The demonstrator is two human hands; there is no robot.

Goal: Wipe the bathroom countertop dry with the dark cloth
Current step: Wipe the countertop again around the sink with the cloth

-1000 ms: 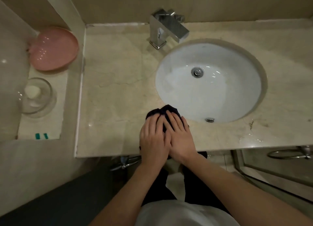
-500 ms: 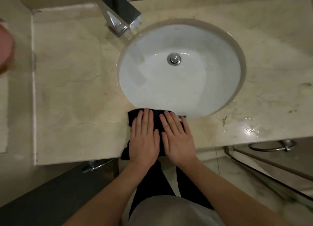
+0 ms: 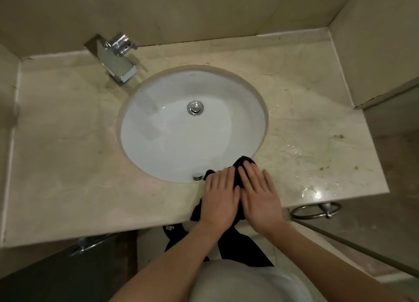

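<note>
Cloth (image 3: 241,165) lies flattened under the left hand (image 3: 218,195) and right hand (image 3: 260,193), fingers straight, spreading pressure onto the tabletop (image 3: 68,165) for wiping.

Item count, head view: one countertop (image 3: 68,165); one oval sink basin (image 3: 172,143) containing one drain (image 3: 195,107) and one overflow fitting (image 3: 197,176); one chrome faucet (image 3: 118,61); one dark cloth (image 3: 240,165); two hands, left hand (image 3: 218,197) and right hand (image 3: 260,195); one towel ring (image 3: 315,211).
</note>
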